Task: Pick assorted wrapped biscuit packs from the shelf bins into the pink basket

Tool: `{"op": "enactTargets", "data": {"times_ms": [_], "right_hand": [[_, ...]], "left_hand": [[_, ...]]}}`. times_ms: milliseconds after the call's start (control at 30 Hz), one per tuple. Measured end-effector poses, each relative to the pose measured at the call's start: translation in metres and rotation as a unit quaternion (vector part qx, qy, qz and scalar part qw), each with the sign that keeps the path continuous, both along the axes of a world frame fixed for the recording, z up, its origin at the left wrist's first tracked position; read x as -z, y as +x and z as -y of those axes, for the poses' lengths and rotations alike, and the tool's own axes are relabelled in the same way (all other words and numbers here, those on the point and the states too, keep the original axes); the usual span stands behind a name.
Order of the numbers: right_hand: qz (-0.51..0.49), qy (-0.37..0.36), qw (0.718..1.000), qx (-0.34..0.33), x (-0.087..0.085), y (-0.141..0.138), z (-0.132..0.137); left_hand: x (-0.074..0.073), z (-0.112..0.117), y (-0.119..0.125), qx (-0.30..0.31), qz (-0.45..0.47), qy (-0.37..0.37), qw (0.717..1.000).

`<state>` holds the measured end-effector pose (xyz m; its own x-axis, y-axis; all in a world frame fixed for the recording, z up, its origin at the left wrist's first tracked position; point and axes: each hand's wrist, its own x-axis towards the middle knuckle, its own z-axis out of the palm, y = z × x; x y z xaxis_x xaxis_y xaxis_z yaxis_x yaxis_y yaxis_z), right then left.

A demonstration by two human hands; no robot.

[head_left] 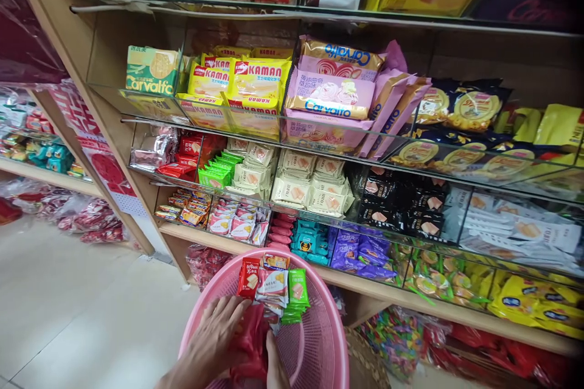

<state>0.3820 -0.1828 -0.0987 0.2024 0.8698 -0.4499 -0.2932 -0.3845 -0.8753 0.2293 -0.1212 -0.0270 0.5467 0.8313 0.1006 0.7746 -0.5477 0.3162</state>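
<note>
Showing red wrapping, the packets (250, 340) are at the near side of the pink basket (322, 331), clasped between left hand (216, 331), fingers curled close together, and right hand (276, 361), largely out of frame. Yellow packs (258, 81) behind read "KAMAN", pink ones "Carvalfo".

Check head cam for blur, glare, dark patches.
Head view: red bundle beside the left hand smeared, its print unreadable; head view: pale glare on floor; head view: right edge darkens, near black at the upper corner.
</note>
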Motion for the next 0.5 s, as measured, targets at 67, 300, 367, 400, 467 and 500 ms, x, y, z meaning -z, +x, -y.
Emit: {"op": "enactTargets", "data": {"times_ms": [67, 300, 367, 400, 467, 500], "right_hand": [[0.001, -0.009, 1.0, -0.014, 0.002, 0.002, 0.0], [0.018, 0.006, 0.999, -0.034, 0.002, 0.007, 0.007], [0.011, 0.004, 1.0, -0.024, -0.003, 0.009, 0.009], [0.004, 0.0, 1.0, -0.02, -0.005, 0.01, 0.01], [-0.013, -0.011, 1.0, -0.024, -0.008, 0.012, 0.01], [-0.019, -0.017, 0.999, -0.029, -0.007, 0.013, 0.011]], "left_hand": [[-0.003, 0.0, 0.001, 0.0, 0.001, -0.002, 1.0], [-0.023, -0.001, -0.002, 0.01, 0.014, -0.007, 1.0], [-0.029, -0.001, -0.008, -0.005, 0.03, 0.003, 1.0], [-0.031, -0.002, -0.012, -0.025, 0.039, 0.007, 0.999], [-0.033, -0.003, -0.023, -0.085, 0.06, 0.011, 0.995], [-0.032, -0.004, -0.028, -0.12, 0.072, 0.01, 0.99]]}}
